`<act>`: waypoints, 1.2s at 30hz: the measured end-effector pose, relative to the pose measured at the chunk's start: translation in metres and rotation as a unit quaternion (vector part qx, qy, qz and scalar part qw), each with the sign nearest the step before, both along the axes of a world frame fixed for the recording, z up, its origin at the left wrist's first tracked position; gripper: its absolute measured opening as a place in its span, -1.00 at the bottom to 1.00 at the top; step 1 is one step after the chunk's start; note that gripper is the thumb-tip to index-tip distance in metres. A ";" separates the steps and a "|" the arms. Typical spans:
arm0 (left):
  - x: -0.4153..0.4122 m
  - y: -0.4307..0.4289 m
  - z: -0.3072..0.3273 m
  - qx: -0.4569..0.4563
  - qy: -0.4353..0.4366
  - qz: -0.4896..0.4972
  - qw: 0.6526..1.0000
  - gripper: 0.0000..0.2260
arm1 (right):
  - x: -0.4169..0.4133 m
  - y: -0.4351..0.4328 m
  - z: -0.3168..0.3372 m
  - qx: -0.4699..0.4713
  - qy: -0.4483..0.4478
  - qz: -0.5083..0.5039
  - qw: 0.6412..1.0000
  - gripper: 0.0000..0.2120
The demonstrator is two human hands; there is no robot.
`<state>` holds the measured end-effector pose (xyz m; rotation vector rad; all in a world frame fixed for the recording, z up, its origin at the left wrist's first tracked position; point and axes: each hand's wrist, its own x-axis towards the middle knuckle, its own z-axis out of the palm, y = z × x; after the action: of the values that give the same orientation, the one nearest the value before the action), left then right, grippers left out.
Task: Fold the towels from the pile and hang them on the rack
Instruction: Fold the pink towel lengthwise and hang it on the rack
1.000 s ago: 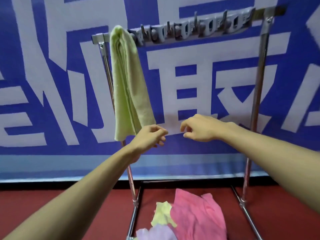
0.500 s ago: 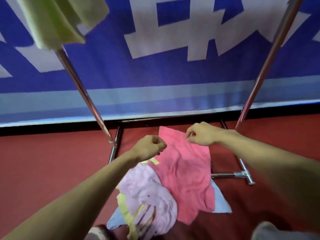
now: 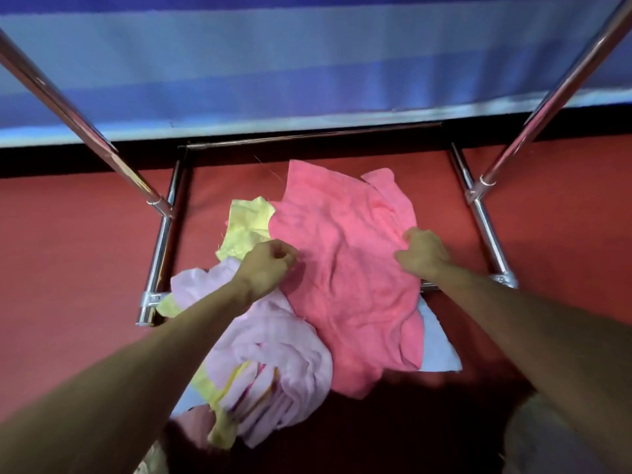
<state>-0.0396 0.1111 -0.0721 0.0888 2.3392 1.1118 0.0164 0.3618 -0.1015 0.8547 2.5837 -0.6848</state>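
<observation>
A pile of towels lies on the red floor between the rack's base bars. The pink towel [image 3: 352, 268] is spread on top. Beneath it are a lilac towel [image 3: 273, 354], a yellow towel [image 3: 248, 224] and a pale blue towel [image 3: 437, 347]. My left hand [image 3: 268, 268] has curled fingers that pinch the pink towel's left edge. My right hand [image 3: 422, 253] grips the pink towel near its right edge, where the cloth is wrinkled. The rack's top bar is out of view.
The chrome rack's left upright [image 3: 85, 131] and right upright [image 3: 547, 97] slant up on either side of the pile. Its base bars [image 3: 160, 254] frame the towels. A blue and white banner [image 3: 307, 63] stands behind, and red floor [image 3: 68, 251] lies all around.
The view has dropped from the rack and its hung green towel to the floor pile. Both hands have come down from mid-air onto the pink towel.
</observation>
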 end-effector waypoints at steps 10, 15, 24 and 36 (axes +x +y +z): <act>-0.002 0.018 0.013 0.035 -0.012 -0.006 0.999 -0.81 | -0.010 -0.010 -0.017 -0.310 0.089 -0.316 0.892 -0.55; 0.003 0.021 0.058 0.058 -0.035 -0.022 0.997 -0.86 | -0.022 -0.028 0.046 -0.395 0.117 -0.259 0.874 -0.66; 0.023 0.007 0.186 0.056 0.054 -0.085 0.993 -0.85 | -0.005 -0.055 0.207 -0.269 0.214 0.030 0.939 -0.87; 0.090 -0.014 0.303 0.132 0.173 -0.042 0.975 -0.63 | 0.067 -0.070 0.357 -0.210 0.300 0.246 0.897 -0.94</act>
<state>0.0501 0.0966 0.2307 0.5136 2.4386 1.4563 0.0830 0.2915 0.2550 -0.1932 2.7909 -1.4324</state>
